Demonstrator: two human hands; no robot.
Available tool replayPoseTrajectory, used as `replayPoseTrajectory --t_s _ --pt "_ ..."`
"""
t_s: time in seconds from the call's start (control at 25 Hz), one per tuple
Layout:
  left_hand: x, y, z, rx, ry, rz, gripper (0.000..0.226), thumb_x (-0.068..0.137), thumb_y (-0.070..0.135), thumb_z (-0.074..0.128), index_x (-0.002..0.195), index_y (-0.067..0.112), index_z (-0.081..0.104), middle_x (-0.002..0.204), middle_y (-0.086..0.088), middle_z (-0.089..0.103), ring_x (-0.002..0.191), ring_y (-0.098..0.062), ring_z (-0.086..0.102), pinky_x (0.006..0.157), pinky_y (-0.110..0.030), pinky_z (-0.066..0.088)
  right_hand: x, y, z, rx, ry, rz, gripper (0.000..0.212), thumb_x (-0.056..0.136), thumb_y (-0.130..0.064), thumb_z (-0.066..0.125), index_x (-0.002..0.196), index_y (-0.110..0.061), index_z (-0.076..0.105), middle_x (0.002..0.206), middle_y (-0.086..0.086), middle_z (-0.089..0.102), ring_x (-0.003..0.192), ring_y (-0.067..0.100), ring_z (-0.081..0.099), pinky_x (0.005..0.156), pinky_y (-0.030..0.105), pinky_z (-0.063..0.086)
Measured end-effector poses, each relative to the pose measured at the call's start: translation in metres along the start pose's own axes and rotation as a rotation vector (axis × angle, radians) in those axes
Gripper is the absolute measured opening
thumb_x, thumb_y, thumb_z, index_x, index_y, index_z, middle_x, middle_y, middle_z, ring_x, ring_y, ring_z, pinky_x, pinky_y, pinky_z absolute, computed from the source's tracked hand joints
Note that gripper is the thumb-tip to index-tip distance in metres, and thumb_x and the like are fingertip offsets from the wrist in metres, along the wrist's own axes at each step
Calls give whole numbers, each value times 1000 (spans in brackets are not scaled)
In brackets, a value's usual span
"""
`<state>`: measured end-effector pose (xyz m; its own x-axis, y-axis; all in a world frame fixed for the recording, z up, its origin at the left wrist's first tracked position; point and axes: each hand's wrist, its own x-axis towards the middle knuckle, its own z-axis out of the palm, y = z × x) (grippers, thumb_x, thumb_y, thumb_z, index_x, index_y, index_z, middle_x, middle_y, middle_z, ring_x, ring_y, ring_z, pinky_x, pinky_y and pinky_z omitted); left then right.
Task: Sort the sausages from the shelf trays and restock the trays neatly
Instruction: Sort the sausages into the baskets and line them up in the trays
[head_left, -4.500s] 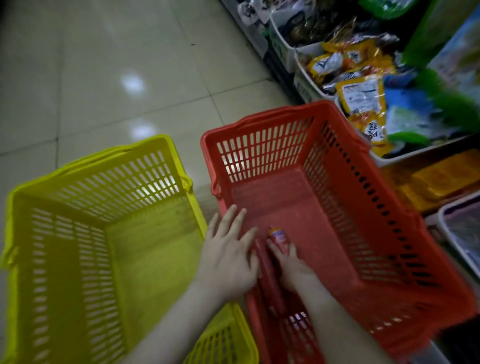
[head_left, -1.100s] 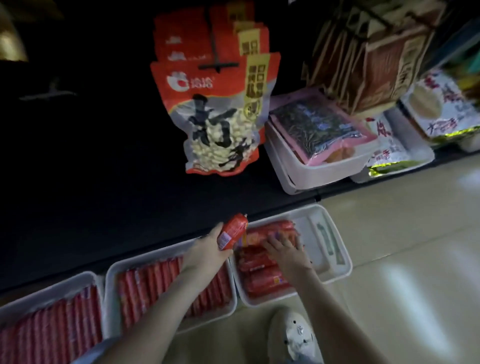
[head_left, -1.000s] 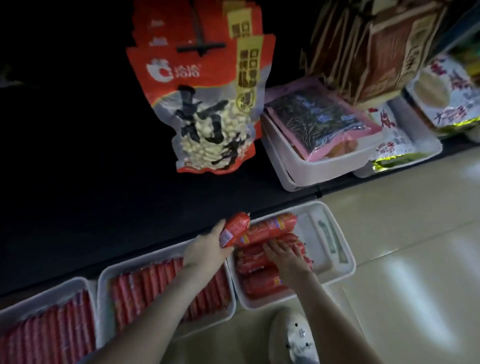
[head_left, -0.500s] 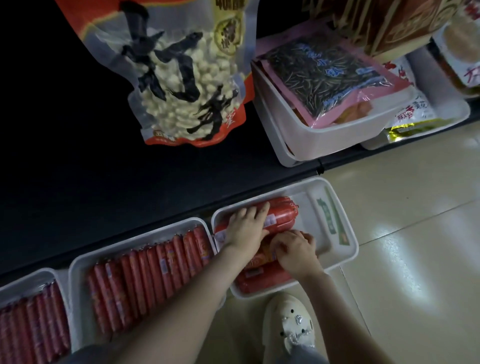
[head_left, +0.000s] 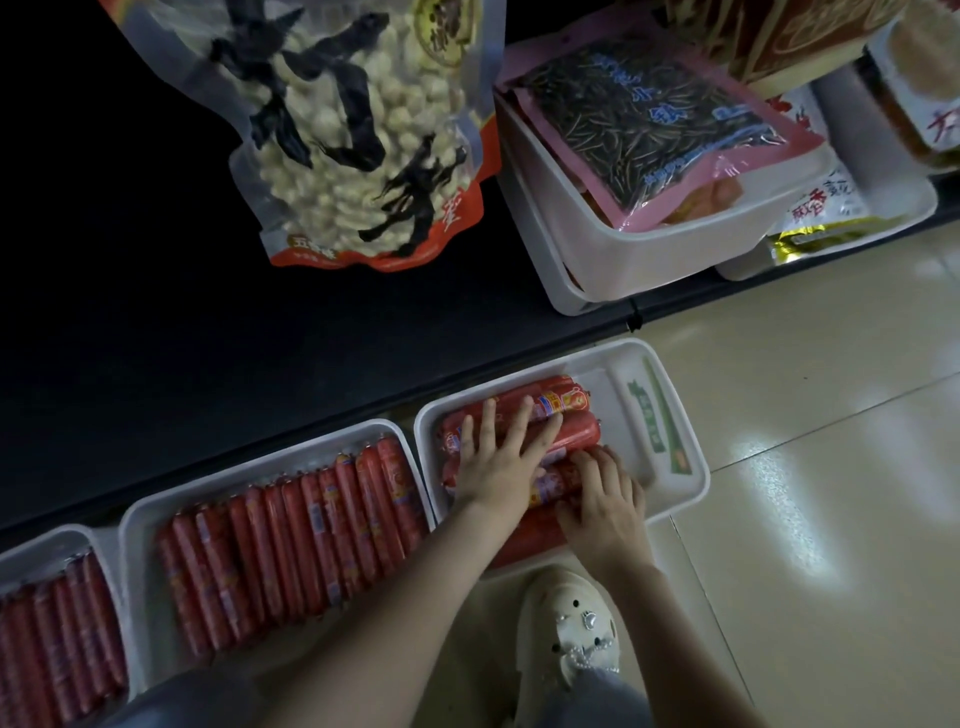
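- The left hand (head_left: 498, 462) lies flat, fingers spread wide, pressing on the thick sausages (head_left: 566, 397) stacked in the right-hand white tray (head_left: 623, 364) on the floor.
- The right hand (head_left: 605, 501) curls its fingers over a lower sausage (head_left: 553, 486) in the same tray.
- Thin sausages (head_left: 291, 525) fill the middle tray (head_left: 140, 551) in a neat row beside it.
- A white shoe (head_left: 571, 623) stands just below the trays.

the leftmost tray (head_left: 52, 538) is cut by the left edge; the nearest fat sausage (head_left: 530, 540) seems mostly covered.
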<state>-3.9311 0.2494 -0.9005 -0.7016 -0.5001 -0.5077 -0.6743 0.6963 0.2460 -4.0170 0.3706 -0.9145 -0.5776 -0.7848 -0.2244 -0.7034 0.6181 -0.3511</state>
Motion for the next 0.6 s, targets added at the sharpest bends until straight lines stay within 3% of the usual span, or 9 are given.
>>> replayPoseTrajectory --t_s 0.08,0.24,0.28,0.4,0.44,0.56,0.6 --pt "0 1 2 26 -3 -19 62 103 42 23 136 37 -29 157 -10 -23 144 -37 -18 115 -50 -13 -4 1 3 -34 -9 -14 64 73 -32 47 134 -13 37 135 19 50 131 29 30 101 58 39" --pt "-5 0 5 63 48 57 63 103 37 19 142 15 -25 157 -15 -20 145 -30 -18 113 -41 -21 -6 3 6 -43 -33 -42 75 84 -32 48 151 -26 14 156 11 21 146 20 2 116 50 9" --pt "-6 -1 6 67 53 82 62 103 34 19 146 11 -21 158 -15 -18 145 -29 -18 112 -39 -23 -4 3 5 -29 -22 -39 69 87 -36 43 150 -25 19 157 9 20 146 22 4 117 49 7" --pt "-4 -6 7 42 32 136 59 103 24 21 151 9 -9 159 -11 -14 146 -24 -17 112 -35 -23 18 -9 -8 78 71 84 55 87 -45 37 130 -13 48 140 12 48 134 34 37 108 48 26" --pt "-1 -7 5 21 31 143 58 104 24 21 152 11 -8 160 -9 -14 146 -23 -18 114 -36 -21 30 -13 -15 123 30 163 54 89 -48 38 129 -13 47 135 9 49 130 32 40 107 46 26" --pt "2 -9 0 16 -18 109 59 104 38 20 152 19 -9 159 -4 -16 146 -24 -18 116 -40 -14 59 -19 -26 94 -264 299 64 92 -53 45 146 -24 27 145 2 37 137 22 29 113 43 12" --pt "2 -11 2 5 -24 73 62 102 43 18 152 20 -9 160 -4 -14 146 -25 -16 116 -41 -13 69 -18 -25 130 -316 346 64 91 -56 47 144 -26 30 143 2 42 135 21 34 114 44 11"
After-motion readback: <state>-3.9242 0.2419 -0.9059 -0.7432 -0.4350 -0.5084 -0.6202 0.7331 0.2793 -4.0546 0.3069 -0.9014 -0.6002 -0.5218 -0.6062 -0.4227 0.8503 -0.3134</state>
